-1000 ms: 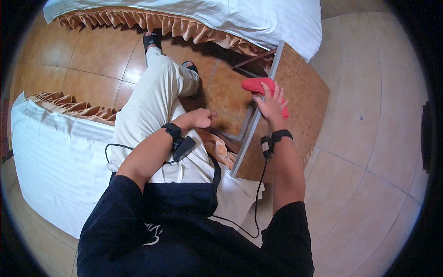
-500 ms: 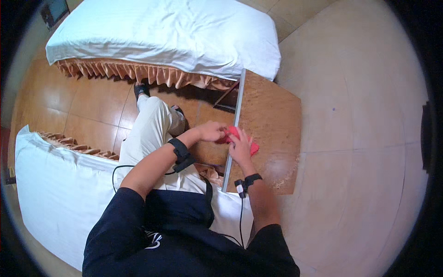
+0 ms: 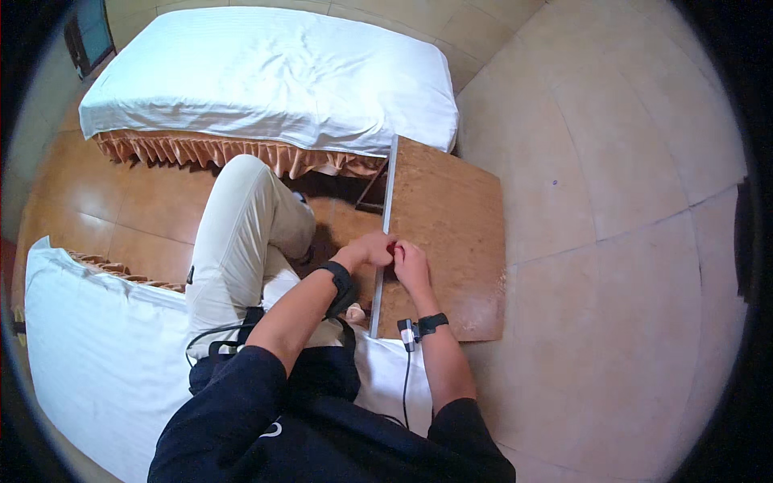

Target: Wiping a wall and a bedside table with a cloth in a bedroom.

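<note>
Close together over the metal-edged side of a brown wooden tabletop (image 3: pixel 451 233) are my two hands. My left hand (image 3: pixel 375 248) is closed, its fingers bent against my right hand (image 3: pixel 412 264), which is curled shut too. Between them only a small dark-red bit of a red folded cloth-like piece (image 3: pixel 392 249) shows; the fingers cover the rest. Whether it is cloth or paper I cannot tell. Black straps circle both my wrists.
A bed with a white sheet (image 3: pixel 266 76) and a pleated orange skirt (image 3: pixel 201 149) stands beyond. I sit on a second white-sheeted bed (image 3: pixel 105 346). A tiled wall (image 3: pixel 612 241) rises right of the table. A black cable (image 3: pixel 407 386) hangs from my right wrist.
The red piece was spread over the table edge and plainly visible; now my hands have closed around it and nearly hide it. My knee has risen, and the view has shifted.
</note>
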`<move>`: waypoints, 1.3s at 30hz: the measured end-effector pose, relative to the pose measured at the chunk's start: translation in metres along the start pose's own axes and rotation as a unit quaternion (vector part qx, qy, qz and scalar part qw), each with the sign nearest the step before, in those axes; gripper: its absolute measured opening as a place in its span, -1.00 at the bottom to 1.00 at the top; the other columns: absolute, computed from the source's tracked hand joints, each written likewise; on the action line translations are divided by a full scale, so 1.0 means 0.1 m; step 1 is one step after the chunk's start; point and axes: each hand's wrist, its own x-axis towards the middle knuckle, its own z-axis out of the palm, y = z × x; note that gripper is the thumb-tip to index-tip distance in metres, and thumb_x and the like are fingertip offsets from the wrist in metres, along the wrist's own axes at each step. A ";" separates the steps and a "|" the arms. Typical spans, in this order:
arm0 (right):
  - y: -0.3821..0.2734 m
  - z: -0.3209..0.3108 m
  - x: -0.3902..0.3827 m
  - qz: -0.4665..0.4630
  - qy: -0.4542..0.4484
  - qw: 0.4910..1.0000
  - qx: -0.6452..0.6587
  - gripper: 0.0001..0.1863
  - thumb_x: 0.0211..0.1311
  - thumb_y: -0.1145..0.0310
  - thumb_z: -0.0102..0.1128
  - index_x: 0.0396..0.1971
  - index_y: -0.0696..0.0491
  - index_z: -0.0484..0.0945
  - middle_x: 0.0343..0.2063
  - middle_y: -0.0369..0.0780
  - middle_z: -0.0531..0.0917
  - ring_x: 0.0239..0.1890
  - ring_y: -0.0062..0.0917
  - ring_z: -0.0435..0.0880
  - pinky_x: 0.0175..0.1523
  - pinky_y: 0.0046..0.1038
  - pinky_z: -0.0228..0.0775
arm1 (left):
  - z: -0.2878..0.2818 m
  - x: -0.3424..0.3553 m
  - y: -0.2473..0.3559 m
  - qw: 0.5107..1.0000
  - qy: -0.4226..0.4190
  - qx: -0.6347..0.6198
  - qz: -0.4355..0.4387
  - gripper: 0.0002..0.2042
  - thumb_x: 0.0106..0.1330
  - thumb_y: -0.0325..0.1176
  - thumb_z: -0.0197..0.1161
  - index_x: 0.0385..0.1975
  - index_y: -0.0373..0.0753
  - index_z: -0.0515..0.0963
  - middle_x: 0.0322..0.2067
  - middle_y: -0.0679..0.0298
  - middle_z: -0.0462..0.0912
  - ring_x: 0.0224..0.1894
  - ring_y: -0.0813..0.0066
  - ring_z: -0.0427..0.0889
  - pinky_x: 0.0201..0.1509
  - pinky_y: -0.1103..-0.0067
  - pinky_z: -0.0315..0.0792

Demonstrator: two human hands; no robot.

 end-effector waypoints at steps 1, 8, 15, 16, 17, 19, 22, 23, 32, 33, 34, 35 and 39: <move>0.02 -0.11 -0.03 0.015 0.002 1.000 -0.012 -0.79 0.12 0.44 0.05 -0.25 0.13 0.55 -0.38 -0.02 0.62 -0.26 -0.12 0.59 -0.11 -0.27 0.43 | 0.06 -0.01 0.16 1.000 -0.007 -0.007 0.007 -0.56 -0.05 -0.22 0.16 -0.11 -0.21 0.51 -0.21 -0.04 0.60 -0.10 0.01 0.55 -0.04 0.30 0.45; 0.09 -0.37 0.00 0.123 -0.002 0.970 0.208 -0.83 0.24 0.43 0.03 -0.30 0.20 0.55 -0.37 -0.07 0.65 -0.33 -0.36 0.65 -0.18 -0.41 0.46 | 0.19 -0.22 0.16 0.987 0.125 -0.020 0.099 -0.55 0.04 -0.39 0.10 0.03 -0.17 0.39 -0.06 0.01 0.48 0.04 0.07 0.45 0.06 0.31 0.39; 0.13 -0.88 0.07 0.169 -0.073 0.928 0.324 -0.82 0.29 0.46 0.00 -0.23 0.23 0.52 -0.33 -0.19 0.65 -0.28 -0.57 0.61 -0.11 -0.51 0.44 | -0.13 -0.25 0.16 0.992 0.045 -0.079 0.086 -0.73 0.09 -0.38 0.07 -0.20 -0.26 0.49 -0.27 -0.05 0.58 -0.16 -0.03 0.54 -0.04 0.24 0.42; 0.17 -0.96 0.07 0.177 -0.098 0.916 0.345 -0.82 0.30 0.46 -0.01 -0.23 0.23 0.52 -0.32 -0.22 0.64 -0.25 -0.60 0.60 -0.10 -0.52 0.44 | -0.18 -0.24 0.20 0.992 0.041 -0.085 0.087 -0.73 0.09 -0.38 0.07 -0.20 -0.26 0.49 -0.27 -0.05 0.58 -0.16 -0.03 0.54 -0.04 0.24 0.42; 0.21 -1.04 0.06 0.183 -0.097 0.917 0.342 -0.82 0.30 0.46 -0.01 -0.23 0.23 0.52 -0.32 -0.22 0.64 -0.25 -0.60 0.60 -0.10 -0.52 0.44 | -0.22 -0.24 0.24 0.988 0.045 -0.119 0.087 -0.78 0.11 -0.36 0.06 -0.27 -0.28 0.49 -0.31 -0.06 0.58 -0.19 -0.05 0.55 -0.07 0.21 0.42; 0.27 -1.18 0.05 0.228 -0.148 0.839 0.471 -0.85 0.30 0.50 -0.03 -0.27 0.20 0.52 -0.33 -0.25 0.63 -0.24 -0.61 0.59 -0.11 -0.52 0.44 | -0.29 -0.21 0.32 0.982 0.046 -0.158 0.089 -0.81 0.13 -0.34 0.05 -0.34 -0.29 0.50 -0.35 -0.07 0.58 -0.22 -0.07 0.55 -0.11 0.18 0.42; 0.43 -1.38 -0.06 0.288 -0.153 0.869 0.373 -0.87 0.25 0.47 0.01 -0.28 0.17 0.51 -0.36 -0.22 0.65 -0.26 -0.57 0.61 -0.13 -0.48 0.46 | -0.34 -0.09 0.56 0.987 0.089 -0.064 0.121 -0.77 0.21 -0.26 0.04 -0.24 -0.24 0.47 -0.35 0.02 0.58 -0.21 0.03 0.57 -0.14 0.22 0.40; 0.57 -1.38 -0.06 0.292 -0.143 0.870 0.369 -0.87 0.25 0.47 0.01 -0.28 0.17 0.51 -0.36 -0.22 0.65 -0.26 -0.57 0.61 -0.13 -0.48 0.46 | -0.32 0.03 0.69 0.986 0.083 -0.066 0.130 -0.77 0.21 -0.26 0.04 -0.24 -0.24 0.47 -0.35 0.02 0.58 -0.21 0.03 0.57 -0.14 0.22 0.40; 0.35 -0.89 -0.55 0.292 0.004 0.956 -0.010 -0.66 0.08 0.16 0.21 -0.29 0.13 0.54 -0.38 -0.10 0.64 -0.27 -0.21 0.61 -0.13 -0.27 0.44 | -0.01 0.08 0.40 0.975 0.169 0.143 -0.008 -0.64 0.13 -0.21 0.15 -0.05 -0.07 0.42 0.03 0.20 0.41 0.18 0.18 0.29 0.13 0.13 0.25; 0.39 -0.85 -0.65 0.247 -0.013 0.965 -0.084 -0.66 0.07 0.16 0.22 -0.26 0.11 0.54 -0.30 -0.11 0.62 -0.20 -0.21 0.58 -0.06 -0.24 0.40 | 0.02 0.08 0.35 0.979 0.171 0.108 -0.038 -0.63 0.11 -0.22 0.17 -0.04 -0.08 0.41 0.01 0.17 0.41 0.15 0.15 0.32 0.12 0.15 0.28; 0.41 -0.76 -0.73 0.196 -0.034 0.968 -0.153 -0.65 0.06 0.16 0.23 -0.22 0.08 0.54 -0.21 -0.11 0.60 -0.12 -0.22 0.55 0.00 -0.22 0.37 | 0.05 0.06 0.25 0.979 0.175 0.076 -0.074 -0.62 0.10 -0.24 0.18 -0.04 -0.08 0.41 0.00 0.13 0.41 0.12 0.12 0.35 0.10 0.16 0.31; 0.34 -0.68 -0.77 0.195 -0.035 0.969 -0.150 -0.65 0.06 0.16 0.23 -0.22 0.08 0.54 -0.21 -0.11 0.60 -0.12 -0.22 0.55 0.00 -0.22 0.37 | 0.08 0.04 0.14 0.978 0.175 0.079 -0.077 -0.62 0.10 -0.24 0.18 -0.04 -0.08 0.41 0.00 0.13 0.41 0.12 0.12 0.35 0.10 0.16 0.31; 0.30 -0.49 -0.92 0.149 0.056 0.963 -0.219 -0.65 0.06 0.23 0.25 -0.18 0.09 0.52 -0.07 -0.08 0.50 0.01 -0.20 0.45 0.09 -0.27 0.30 | 0.25 0.07 -0.23 0.981 0.183 -0.024 -0.058 -0.60 0.09 -0.32 0.20 -0.02 -0.12 0.37 -0.08 0.04 0.44 -0.01 0.02 0.44 0.00 0.24 0.42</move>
